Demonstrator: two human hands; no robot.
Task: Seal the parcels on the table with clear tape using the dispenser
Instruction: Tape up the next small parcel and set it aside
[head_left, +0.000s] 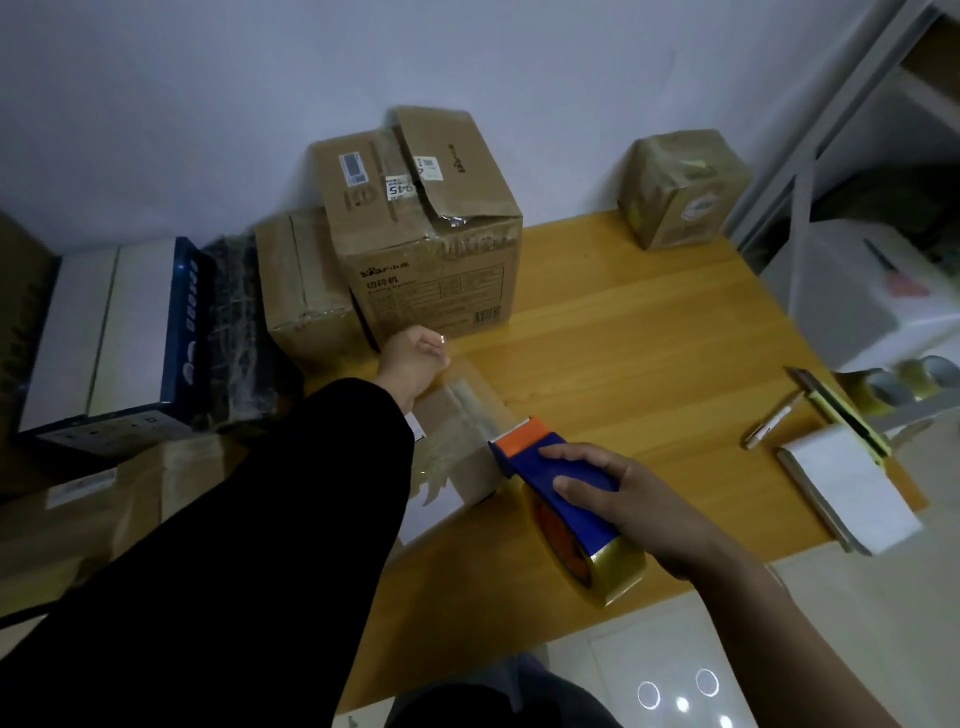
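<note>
Tape dispenser (524, 462) — blue body, orange front — sits in the grasp of the right hand (639, 509), whose fingers wrap over its top, with the roll of clear tape (613, 571) hanging below the palm near the front edge of the wooden table (623, 338). Its orange nose touches the near right corner of a flat parcel (457, 457), which lies on the table just in front of the person. A glossy strip of tape (467, 410) runs along the top of this parcel from the dispenser toward its far end. At that far end rests the left hand (410, 364), reaching out of a black sleeve (291, 519); its fingers are curled in, but whether they pinch the tape or the box edge I cannot tell. Just beyond it stands a large carton (426, 234) with a crumpled, half-raised top flap and printed labels, and a smaller carton (306, 291) stands touching its left side. A small taped box (680, 192) sits well apart at the far right corner of the table. To the left lie a blue-and-white box (114, 338) and a dark wrapped bundle (244, 327). On the right side of the table are a marker (769, 426), a white pad (852, 488) and, at the edge, several tape rolls (904, 384) — partly blurred.
</note>
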